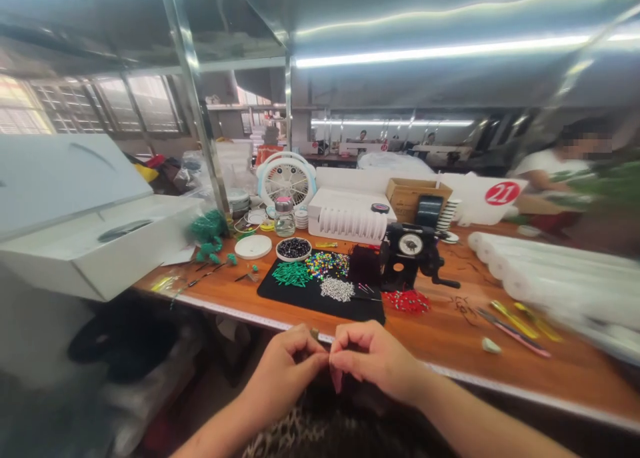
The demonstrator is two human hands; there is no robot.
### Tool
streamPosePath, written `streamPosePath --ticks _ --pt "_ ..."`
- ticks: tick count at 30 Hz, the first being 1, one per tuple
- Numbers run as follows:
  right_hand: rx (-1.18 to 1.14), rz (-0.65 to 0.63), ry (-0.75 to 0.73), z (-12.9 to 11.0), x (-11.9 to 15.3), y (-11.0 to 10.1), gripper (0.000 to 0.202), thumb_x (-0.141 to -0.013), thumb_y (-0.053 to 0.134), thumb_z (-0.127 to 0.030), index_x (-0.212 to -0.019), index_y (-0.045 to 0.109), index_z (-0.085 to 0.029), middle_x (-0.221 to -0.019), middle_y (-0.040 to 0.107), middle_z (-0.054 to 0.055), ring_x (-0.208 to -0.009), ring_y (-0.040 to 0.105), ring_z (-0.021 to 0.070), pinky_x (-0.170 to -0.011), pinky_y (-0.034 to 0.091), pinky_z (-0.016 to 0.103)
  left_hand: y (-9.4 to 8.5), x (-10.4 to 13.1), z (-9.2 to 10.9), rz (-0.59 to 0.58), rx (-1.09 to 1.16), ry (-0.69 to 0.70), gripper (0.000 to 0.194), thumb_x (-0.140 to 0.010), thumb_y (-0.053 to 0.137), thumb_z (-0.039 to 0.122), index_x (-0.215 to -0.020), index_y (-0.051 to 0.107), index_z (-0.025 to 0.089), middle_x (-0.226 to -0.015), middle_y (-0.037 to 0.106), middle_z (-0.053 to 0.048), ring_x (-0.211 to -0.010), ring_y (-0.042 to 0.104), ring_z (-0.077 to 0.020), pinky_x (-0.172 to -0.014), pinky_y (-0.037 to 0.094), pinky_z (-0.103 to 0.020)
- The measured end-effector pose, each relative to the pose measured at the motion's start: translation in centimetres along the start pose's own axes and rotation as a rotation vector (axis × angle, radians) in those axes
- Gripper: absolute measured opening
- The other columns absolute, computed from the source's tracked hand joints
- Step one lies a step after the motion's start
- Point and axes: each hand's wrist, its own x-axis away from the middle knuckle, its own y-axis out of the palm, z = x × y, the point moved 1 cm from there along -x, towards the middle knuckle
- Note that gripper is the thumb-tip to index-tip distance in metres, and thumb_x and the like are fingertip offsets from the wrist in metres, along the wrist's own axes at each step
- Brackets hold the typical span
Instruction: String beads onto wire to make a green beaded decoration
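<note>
My left hand and my right hand meet at the front edge of the table, fingertips pinched close together. Whatever lies between the fingertips is too small to make out. Just beyond them lies a black mat bearing green tube beads, multicoloured beads and silvery beads. A white dish of black beads sits at the mat's back edge. Red beads lie on the wood to the mat's right.
A black hand-cranked machine stands behind the red beads. Tweezers and white rolls are at right. A fan, glass jar and white box stand behind. A blurred person is at far right.
</note>
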Motion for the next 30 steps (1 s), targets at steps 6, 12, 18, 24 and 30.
streamPosePath --ticks 6,12,18,24,30 --pt "0.885 0.286 -0.098 -1.2 -8.0 -5.9 0.02 -0.082 0.051 -0.018 -0.079 0.071 -0.015 -0.086 0.07 0.007 -0.082 0.061 0.0186 -0.075 0.043 0.027 -1.8 -0.2 -1.9 0.057 0.264 -0.147 0.027 -0.07 0.07 0.039 -0.061 0.057 0.017 -0.062 0.053 0.001 -0.063 0.046 -0.0151 -0.063 0.034 -0.024" --pt "1.058 0.296 0.034 0.2 -13.5 -7.8 0.016 -0.077 0.057 -0.012 -0.069 0.07 -0.016 -0.081 0.072 0.008 -0.082 0.064 0.021 -0.074 0.043 0.028 -2.4 -0.4 -2.8 0.065 0.347 -0.159 0.028 -0.07 0.071 0.039 -0.061 0.057 0.016 -0.064 0.056 -0.001 -0.065 0.047 -0.0158 -0.066 0.036 -0.025" --pt "1.126 0.237 0.132 0.8 -14.9 -7.4 0.015 -0.082 0.062 -0.022 -0.072 0.066 -0.013 -0.076 0.07 0.004 -0.076 0.065 0.0158 -0.075 0.048 0.031 -3.1 -0.6 -3.0 0.088 0.383 -0.161 0.029 -0.069 0.073 0.039 -0.06 0.058 0.016 -0.062 0.058 -0.001 -0.063 0.048 -0.0151 -0.064 0.035 -0.025" --pt "1.164 0.198 0.153 1.3 -15.5 -7.4 0.023 -0.085 0.059 -0.026 -0.068 0.065 -0.012 -0.07 0.069 0.003 -0.071 0.064 0.0141 -0.072 0.048 0.029 -3.2 -1.0 -3.3 0.089 0.391 -0.213 0.031 -0.067 0.075 0.041 -0.059 0.058 0.016 -0.065 0.061 -0.002 -0.065 0.05 -0.0156 -0.065 0.037 -0.025" --pt "1.221 0.203 0.147 -0.6 -14.4 -7.9 0.017 -0.082 0.056 -0.018 -0.076 0.071 -0.015 -0.081 0.073 0.007 -0.079 0.067 0.0173 -0.067 0.044 0.023 -3.2 -1.7 -3.7 0.112 0.353 -0.249 0.034 -0.063 0.075 0.047 -0.064 0.064 0.015 -0.067 0.064 -0.006 -0.066 0.055 -0.02 -0.065 0.043 -0.028"
